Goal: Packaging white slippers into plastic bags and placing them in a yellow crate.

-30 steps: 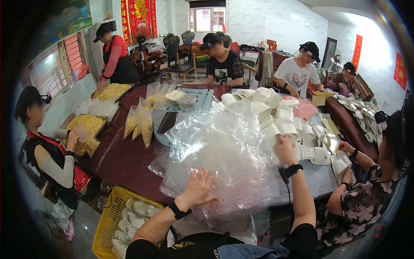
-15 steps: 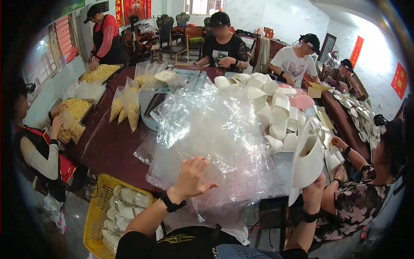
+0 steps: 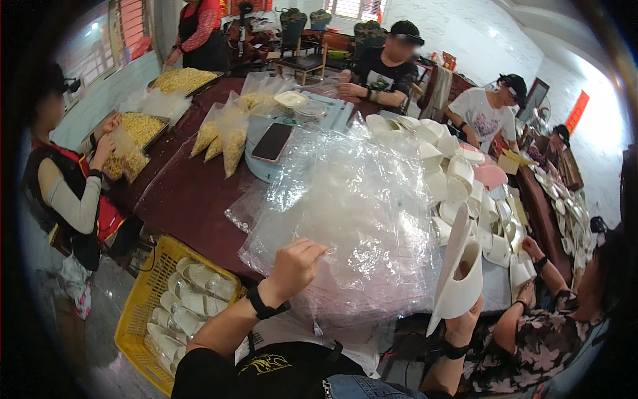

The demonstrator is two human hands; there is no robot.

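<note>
My right hand [image 3: 460,322] grips a white slipper [image 3: 468,282] near its lower end and holds it upright, toe opening toward me, beside the table edge. Whether a second slipper is pressed against it, I cannot tell. Over the near part of a stack of clear plastic bags [image 3: 359,199], my left hand [image 3: 296,267] has its fingers drawn together in a pinch. The fingertips meet the film of the top bag, though glare blurs the exact hold. The bags overlap loosely, with pink edges showing at the near side.
A yellow basket [image 3: 136,332] with bagged white slippers stands at lower left. More slippers [image 3: 458,169] are heaped right of the bags. A phone [image 3: 272,142] and filled cone bags [image 3: 232,143] lie beyond. Co-workers surround the table, one [image 3: 545,319] close at my right.
My left hand has gone from spread fingers to a pinch at the top bag. My right hand has moved slightly left and lower with the slipper. The view has turned left.
</note>
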